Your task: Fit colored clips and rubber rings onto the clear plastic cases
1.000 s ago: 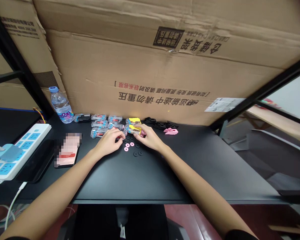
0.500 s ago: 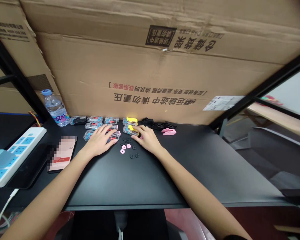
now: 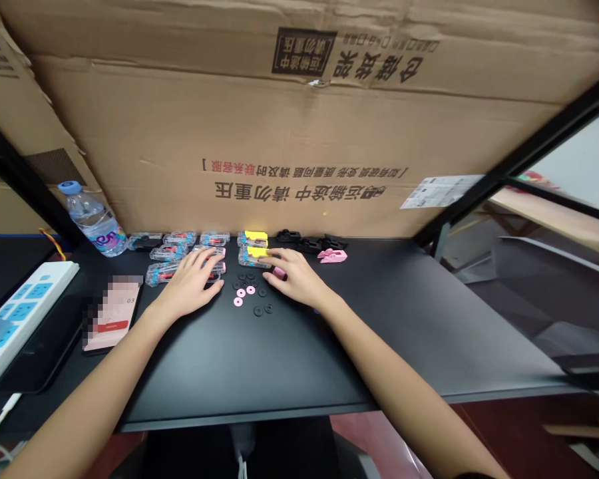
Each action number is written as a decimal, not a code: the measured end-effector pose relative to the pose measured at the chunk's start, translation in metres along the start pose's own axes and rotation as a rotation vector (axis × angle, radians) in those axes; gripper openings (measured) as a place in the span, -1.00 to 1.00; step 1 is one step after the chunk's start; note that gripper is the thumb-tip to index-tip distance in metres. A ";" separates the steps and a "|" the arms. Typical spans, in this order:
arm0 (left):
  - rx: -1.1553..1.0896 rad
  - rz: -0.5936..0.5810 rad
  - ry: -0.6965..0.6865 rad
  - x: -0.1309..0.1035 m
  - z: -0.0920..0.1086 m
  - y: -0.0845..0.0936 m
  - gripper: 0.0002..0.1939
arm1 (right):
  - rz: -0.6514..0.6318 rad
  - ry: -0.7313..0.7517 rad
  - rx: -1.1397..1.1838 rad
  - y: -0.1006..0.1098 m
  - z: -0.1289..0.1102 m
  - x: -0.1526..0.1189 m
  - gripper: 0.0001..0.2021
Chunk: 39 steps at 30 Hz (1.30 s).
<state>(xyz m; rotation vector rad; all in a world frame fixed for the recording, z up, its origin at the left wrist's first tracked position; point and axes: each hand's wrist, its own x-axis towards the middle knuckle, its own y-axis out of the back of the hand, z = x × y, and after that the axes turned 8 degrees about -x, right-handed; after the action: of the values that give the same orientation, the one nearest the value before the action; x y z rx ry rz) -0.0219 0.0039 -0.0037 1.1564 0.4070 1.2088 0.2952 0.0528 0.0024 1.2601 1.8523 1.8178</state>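
My left hand (image 3: 192, 283) rests palm down with its fingers spread over the clear plastic toy-like pieces (image 3: 160, 273). These have blue and red parts inside and pink ends, and the hand partly covers them. My right hand (image 3: 299, 279) lies with fingers apart, its fingertips at a clear and yellow piece (image 3: 252, 257). A small pink part (image 3: 279, 273) shows beneath that hand, mostly hidden. Between the hands lie several small black rings (image 3: 258, 311) and pink rings (image 3: 238, 302). Right of my right hand sits a pink plastic part (image 3: 332, 256).
Black plastic parts (image 3: 312, 243) line the cardboard wall (image 3: 279, 133) at the back. To the left stand a water bottle (image 3: 96, 223), a phone (image 3: 114, 319), a black slab-like device (image 3: 40, 352) and a white power strip (image 3: 30, 313).
The view has shifted, so most things appear farther left. Both hands stay in nearly the same places, fingers still spread. The phone's displayed number has changed.
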 end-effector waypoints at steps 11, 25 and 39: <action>-0.040 -0.032 -0.056 0.001 0.011 -0.001 -0.62 | -0.032 -0.019 -0.008 -0.004 -0.004 0.003 -0.58; -0.028 -0.041 -0.059 0.000 0.009 -0.003 -0.63 | 0.152 -0.046 0.111 -0.005 0.003 0.022 -0.63; -0.032 -0.016 -0.093 0.000 0.010 -0.002 -0.66 | -0.066 0.002 -0.166 -0.018 -0.002 0.049 -0.57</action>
<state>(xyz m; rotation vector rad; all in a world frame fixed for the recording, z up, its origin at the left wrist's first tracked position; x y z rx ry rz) -0.0135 -0.0007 -0.0009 1.1751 0.3253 1.1395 0.2573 0.0893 0.0049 1.1267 1.6828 1.8943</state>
